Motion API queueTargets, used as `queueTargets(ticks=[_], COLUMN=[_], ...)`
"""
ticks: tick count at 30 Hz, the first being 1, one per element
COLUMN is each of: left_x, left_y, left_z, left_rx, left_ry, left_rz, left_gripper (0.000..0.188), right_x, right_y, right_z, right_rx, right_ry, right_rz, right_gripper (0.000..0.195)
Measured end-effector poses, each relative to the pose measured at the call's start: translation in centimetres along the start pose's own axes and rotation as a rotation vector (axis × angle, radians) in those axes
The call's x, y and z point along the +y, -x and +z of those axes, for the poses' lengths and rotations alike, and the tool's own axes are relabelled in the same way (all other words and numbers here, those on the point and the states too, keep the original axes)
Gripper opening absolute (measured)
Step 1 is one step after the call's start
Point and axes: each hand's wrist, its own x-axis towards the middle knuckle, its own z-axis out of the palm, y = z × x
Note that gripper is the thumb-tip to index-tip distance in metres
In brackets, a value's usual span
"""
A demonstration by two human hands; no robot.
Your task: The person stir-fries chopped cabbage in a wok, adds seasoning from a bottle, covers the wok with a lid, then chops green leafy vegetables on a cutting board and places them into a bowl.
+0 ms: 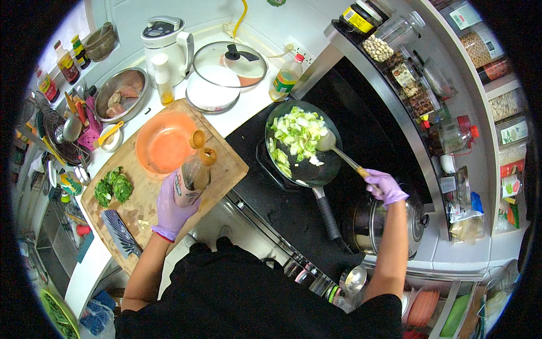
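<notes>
My left hand point(174, 207), in a thin purple glove, grips a clear plastic bottle point(198, 174) whose orange flip cap stands open. The bottle is held above the wooden cutting board point(169, 199). An orange plastic basin point(166, 142) sits on the board just behind it. My right hand point(386, 186), gloved the same way, is closed around the handle of a metal spatula point(345, 157). Its blade rests in a dark frying pan point(315, 173) on the stove, against chopped pale-green leafy vegetable point(298, 130). The bottle's contents are hard to make out.
On the board lie green leaves point(113, 186) and a patterned cleaver point(120, 233). A steel bowl of meat point(120, 95), an oil bottle point(287, 78) and a glass lid point(230, 63) stand behind. A lidded pot point(364, 226) is right of the pan handle; jars point(408, 76) line the shelf.
</notes>
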Motion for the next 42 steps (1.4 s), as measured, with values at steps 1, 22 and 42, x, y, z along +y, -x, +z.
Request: queueTargets(ticks=[1,22,42], left_x=[-0.1,-0.4,-2.3], left_y=[0.0,-0.2,1.0], left_z=[0.0,0.7,-1.4], left_rx=[-0.002,0.025,0.150], left_ry=[-0.013,-0.004,0.188], left_rz=[0.004,0.092,-0.175], left_gripper=[0.074,0.075,0.071], right_x=[0.0,-2.9,-5.8], right_y=[-0.9,7.6,12.3], right_z=[0.6,10.0,10.9], right_rx=[-0.066,0.365,0.220], right_ry=[-0.111,1.244,1.093], right_rz=[-0.003,-0.545,-0.612], right_gripper=[0.053,0.048,0.054])
